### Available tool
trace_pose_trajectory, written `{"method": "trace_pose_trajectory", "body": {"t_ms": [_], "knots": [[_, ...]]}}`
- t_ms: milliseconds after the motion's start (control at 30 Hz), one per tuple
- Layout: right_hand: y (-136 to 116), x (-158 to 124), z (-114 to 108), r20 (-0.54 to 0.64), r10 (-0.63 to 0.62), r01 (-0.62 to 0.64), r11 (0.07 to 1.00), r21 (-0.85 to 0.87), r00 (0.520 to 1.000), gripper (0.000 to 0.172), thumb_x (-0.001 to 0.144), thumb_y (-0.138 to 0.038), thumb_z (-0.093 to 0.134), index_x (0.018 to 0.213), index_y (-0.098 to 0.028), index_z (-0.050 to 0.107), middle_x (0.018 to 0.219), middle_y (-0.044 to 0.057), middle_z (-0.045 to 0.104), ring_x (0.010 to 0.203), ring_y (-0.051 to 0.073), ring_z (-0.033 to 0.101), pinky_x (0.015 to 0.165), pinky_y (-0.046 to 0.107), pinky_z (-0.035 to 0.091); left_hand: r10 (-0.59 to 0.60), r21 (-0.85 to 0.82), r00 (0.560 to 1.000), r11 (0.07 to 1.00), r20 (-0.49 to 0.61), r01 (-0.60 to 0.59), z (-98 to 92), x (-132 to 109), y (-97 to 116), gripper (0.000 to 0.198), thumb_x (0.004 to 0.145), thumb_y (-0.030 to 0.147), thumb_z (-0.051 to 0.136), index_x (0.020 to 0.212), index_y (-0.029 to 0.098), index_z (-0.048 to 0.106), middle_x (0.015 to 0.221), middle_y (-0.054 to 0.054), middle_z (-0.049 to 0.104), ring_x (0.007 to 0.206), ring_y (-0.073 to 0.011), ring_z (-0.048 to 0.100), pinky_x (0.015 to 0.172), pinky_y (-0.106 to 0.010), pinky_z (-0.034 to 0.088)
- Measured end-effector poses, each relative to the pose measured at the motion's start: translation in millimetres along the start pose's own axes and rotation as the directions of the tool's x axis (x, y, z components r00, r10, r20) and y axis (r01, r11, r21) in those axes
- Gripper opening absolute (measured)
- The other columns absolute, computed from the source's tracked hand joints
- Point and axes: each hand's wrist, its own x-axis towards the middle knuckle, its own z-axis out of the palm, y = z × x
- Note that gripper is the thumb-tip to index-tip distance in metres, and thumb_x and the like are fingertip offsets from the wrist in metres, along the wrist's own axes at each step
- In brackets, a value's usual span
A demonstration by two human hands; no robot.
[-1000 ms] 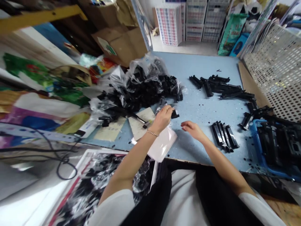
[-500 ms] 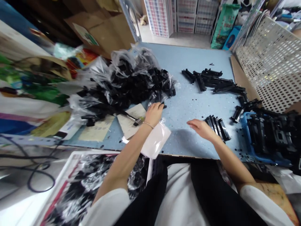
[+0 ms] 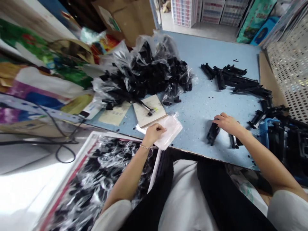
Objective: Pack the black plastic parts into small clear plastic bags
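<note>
My left hand (image 3: pixel 154 134) has its fingers pinched together at the left side of a stack of clear plastic bags (image 3: pixel 171 130) by the table's front edge. Over the row of long black plastic parts (image 3: pixel 212 132), my right hand (image 3: pixel 227 123) is closed, thumb and fingers around the upper end of one. Its palm hides some of the row, and another part end (image 3: pixel 235 141) shows beneath the wrist. Left of the bags, a flat pale board (image 3: pixel 154 106) carries a small tool with a metal head (image 3: pixel 151 111).
A big heap of bagged black parts (image 3: pixel 146 75) covers the table's left. Loose black parts (image 3: pixel 237 80) lie at the right, near a filled blue basket (image 3: pixel 264 130). Below the front edge stands a white crate (image 3: pixel 95 136) of bagged parts. A perforated panel (image 3: pixel 291 64) borders the right.
My left hand has come back from the bagged heap to the plastic bags. My right hand has moved from bare tabletop onto the black parts. The view has shifted.
</note>
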Motion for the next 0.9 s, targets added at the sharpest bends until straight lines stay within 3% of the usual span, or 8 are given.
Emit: {"method": "trace_pose_trajectory", "body": {"t_ms": [133,233,300,400,533,667,800,900], "knots": [[-42,18,1,0.015,0.139,-0.122,0.806,0.579,0.990,0.021,0.095,-0.026,0.056,0.107,-0.018,0.072,0.097,0.010,0.071,0.088,0.022,0.064,0.075,0.031,0.050,-0.104,-0.281,0.987,0.950,0.125,0.136,-14.1,6,-6,0.035,0.075,0.050,0.071,0.076,0.015,0.068,0.064,-0.001,0.064,0.057,-0.0135,0.056,0.058,-0.025,0.043],[-101,36,14,0.132,0.081,-0.147,0.224,0.963,0.988,0.023,0.093,-0.037,0.058,0.099,-0.018,0.068,0.080,0.003,0.067,0.068,0.015,0.059,0.061,0.026,0.048,-0.038,-0.263,0.998,0.964,0.041,0.047,-10.9,2,-8,0.023,0.077,0.037,0.069,0.086,0.016,0.067,0.078,-0.005,0.073,0.067,-0.0173,0.065,0.064,-0.028,0.051],[-141,47,27,0.155,0.026,-0.149,-0.164,0.975,0.987,0.027,0.084,-0.042,0.070,0.097,-0.018,0.065,0.077,0.000,0.066,0.059,0.011,0.055,0.054,0.023,0.044,0.097,-0.103,0.995,0.990,-0.033,-0.100,-7.3,-1,-9,0.014,0.081,0.025,0.058,0.088,0.017,0.067,0.088,-0.008,0.076,0.082,-0.0209,0.071,0.077,-0.034,0.057],[-182,59,47,0.298,-0.092,-0.305,-0.472,0.827,0.950,0.031,0.074,-0.039,0.079,0.088,-0.017,0.061,0.068,0.001,0.067,0.048,0.006,0.046,0.043,0.018,0.033,0.339,0.187,0.940,0.926,-0.024,-0.329,-6.8,-4,-11,0.028,0.086,0.015,0.046,0.098,0.017,0.072,0.110,-0.012,0.075,0.110,-0.0245,0.069,0.103,-0.042,0.054],[-197,64,63,0.429,-0.165,-0.429,-0.631,0.646,0.888,0.030,0.073,-0.031,0.080,0.086,-0.017,0.057,0.065,0.007,0.069,0.046,0.006,0.047,0.040,0.015,0.026,0.465,0.349,0.885,0.836,-0.038,-0.424,-12.7,-14,-10,0.041,0.093,0.015,0.045,0.128,0.015,0.065,0.135,-0.014,0.065,0.128,-0.0255,0.062,0.114,-0.044,0.049],[-201,73,63,0.351,-0.237,-0.408,-0.713,0.570,0.906,0.025,0.081,-0.036,0.074,0.089,-0.017,0.059,0.069,0.004,0.066,0.048,0.006,0.042,0.039,0.015,0.026,0.591,0.347,0.806,0.761,-0.025,-0.548,-9.7,-39,7,0.052,0.098,0.011,0.040,0.149,0.018,0.050,0.145,-0.014,0.058,0.137,-0.0238,0.055,0.118,-0.043,0.047],[-209,88,58,0.299,0.115,-0.185,-0.566,0.803,0.947,0.021,0.085,-0.039,0.067,0.084,-0.020,0.058,0.066,-0.001,0.059,0.050,0.008,0.042,0.042,0.018,0.031,0.693,0.233,0.721,0.697,0.027,-0.678,7.6,-70,33,0.063,0.099,0.009,0.042,0.158,0.029,0.036,0.145,-0.010,0.058,0.134,-0.0206,0.058,0.114,-0.037,0.051],[-204,95,51,0.183,0.342,-0.064,-0.331,0.942,0.922,0.017,0.084,-0.036,0.069,0.084,-0.021,0.060,0.063,-0.005,0.054,0.052,0.010,0.046,0.049,0.021,0.039,0.711,0.175,0.701,0.684,0.060,-0.709,20.5,-74,46,0.068,0.097,0.009,0.045,0.161,0.027,0.030,0.151,-0.013,0.051,0.140,-0.0235,0.052,0.116,-0.041,0.050]]}}
